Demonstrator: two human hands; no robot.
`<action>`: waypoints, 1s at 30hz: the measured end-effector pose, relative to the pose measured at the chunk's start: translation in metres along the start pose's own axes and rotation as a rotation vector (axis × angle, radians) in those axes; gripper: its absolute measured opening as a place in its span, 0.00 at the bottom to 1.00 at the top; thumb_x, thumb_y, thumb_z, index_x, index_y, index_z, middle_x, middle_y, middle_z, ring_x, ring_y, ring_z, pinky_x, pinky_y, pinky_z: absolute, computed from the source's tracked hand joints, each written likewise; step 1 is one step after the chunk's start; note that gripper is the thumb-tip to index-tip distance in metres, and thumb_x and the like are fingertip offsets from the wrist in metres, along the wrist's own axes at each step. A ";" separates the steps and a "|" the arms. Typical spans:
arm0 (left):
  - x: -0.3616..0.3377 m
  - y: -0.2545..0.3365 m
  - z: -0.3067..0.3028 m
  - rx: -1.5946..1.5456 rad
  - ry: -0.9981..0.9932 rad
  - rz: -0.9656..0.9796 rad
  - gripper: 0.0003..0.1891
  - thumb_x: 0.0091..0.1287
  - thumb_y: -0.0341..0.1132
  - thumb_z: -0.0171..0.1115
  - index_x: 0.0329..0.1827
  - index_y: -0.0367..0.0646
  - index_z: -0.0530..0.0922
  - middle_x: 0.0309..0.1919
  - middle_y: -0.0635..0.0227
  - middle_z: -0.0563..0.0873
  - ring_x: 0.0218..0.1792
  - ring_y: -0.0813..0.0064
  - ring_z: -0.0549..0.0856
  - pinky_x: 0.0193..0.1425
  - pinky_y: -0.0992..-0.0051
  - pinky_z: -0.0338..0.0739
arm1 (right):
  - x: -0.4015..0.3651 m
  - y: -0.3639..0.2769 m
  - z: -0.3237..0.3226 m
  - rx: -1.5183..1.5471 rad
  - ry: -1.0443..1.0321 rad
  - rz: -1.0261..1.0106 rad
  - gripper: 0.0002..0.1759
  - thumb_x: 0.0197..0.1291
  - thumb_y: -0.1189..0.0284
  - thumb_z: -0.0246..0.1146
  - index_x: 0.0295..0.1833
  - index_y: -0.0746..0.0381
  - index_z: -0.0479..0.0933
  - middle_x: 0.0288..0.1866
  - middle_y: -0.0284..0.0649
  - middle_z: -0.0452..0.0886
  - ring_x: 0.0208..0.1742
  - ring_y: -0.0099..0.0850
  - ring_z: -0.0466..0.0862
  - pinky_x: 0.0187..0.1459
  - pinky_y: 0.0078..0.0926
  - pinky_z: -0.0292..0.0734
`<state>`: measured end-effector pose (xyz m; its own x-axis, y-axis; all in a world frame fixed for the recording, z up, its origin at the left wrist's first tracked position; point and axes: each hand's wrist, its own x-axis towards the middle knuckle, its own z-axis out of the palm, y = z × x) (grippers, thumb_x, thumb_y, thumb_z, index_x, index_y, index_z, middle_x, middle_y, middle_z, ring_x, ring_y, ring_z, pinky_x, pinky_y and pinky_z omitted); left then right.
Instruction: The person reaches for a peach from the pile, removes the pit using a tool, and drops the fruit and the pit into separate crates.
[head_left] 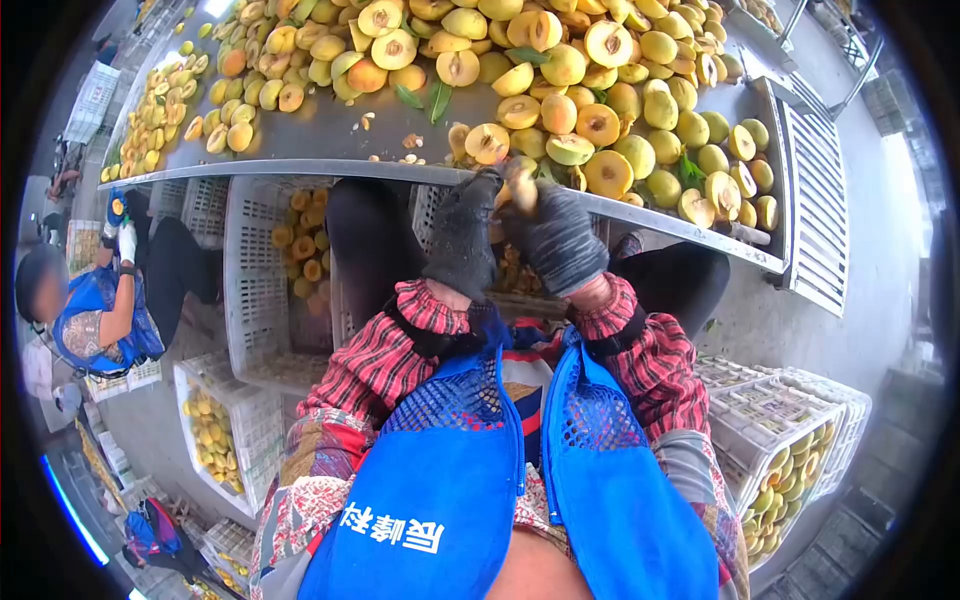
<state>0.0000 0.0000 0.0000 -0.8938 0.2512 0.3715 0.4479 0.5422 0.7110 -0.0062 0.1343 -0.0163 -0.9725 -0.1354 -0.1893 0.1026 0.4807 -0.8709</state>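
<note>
Both my hands wear dark grey gloves and meet at the metal table's front edge point(300, 168). My left hand point(462, 235) and my right hand point(558, 238) are closed together around a yellow peach point(520, 183), of which only a small part shows between the fingers. Whether a tool is in either hand is hidden. Halved and whole yellow peaches point(560, 115) lie heaped on the table just beyond my hands. Red plaid sleeves and blue sleeve covers run down my forearms.
A white plastic crate point(250, 290) with peaches stands under the table. More crates with fruit sit at lower left point(215, 435) and lower right point(790, 450). A seated person in blue point(100, 310) works at the left. A white grille point(815, 200) hangs at the table's right end.
</note>
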 end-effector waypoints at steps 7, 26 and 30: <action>0.003 -0.001 -0.010 -1.022 0.078 -0.522 0.13 0.58 0.30 0.56 0.46 0.37 0.73 0.40 0.64 0.80 0.40 0.76 0.79 0.44 0.77 0.74 | -0.040 -0.042 -0.017 0.045 -0.113 -0.170 0.17 0.51 0.71 0.61 0.46 0.66 0.70 0.30 0.43 0.77 0.31 0.31 0.77 0.34 0.31 0.72; 0.006 0.004 0.007 -1.611 0.252 -0.742 0.26 0.69 0.46 0.38 0.57 0.31 0.64 0.48 0.52 0.76 0.47 0.61 0.78 0.55 0.64 0.72 | -0.041 -0.031 0.004 -0.081 -0.109 -0.074 0.17 0.53 0.74 0.57 0.48 0.68 0.65 0.32 0.54 0.74 0.35 0.49 0.76 0.36 0.40 0.70; 0.002 -0.003 0.008 -1.701 0.230 -0.759 0.21 0.68 0.41 0.42 0.57 0.35 0.65 0.48 0.56 0.77 0.46 0.68 0.78 0.49 0.72 0.75 | -0.036 -0.022 0.015 -0.128 -0.095 -0.125 0.19 0.53 0.74 0.57 0.51 0.68 0.65 0.34 0.54 0.72 0.35 0.48 0.75 0.36 0.39 0.70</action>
<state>-0.0035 0.0056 -0.0056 -0.9317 0.1945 -0.3068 -0.3208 -0.8367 0.4439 0.0294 0.1161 0.0028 -0.9512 -0.2795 -0.1308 -0.0510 0.5604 -0.8266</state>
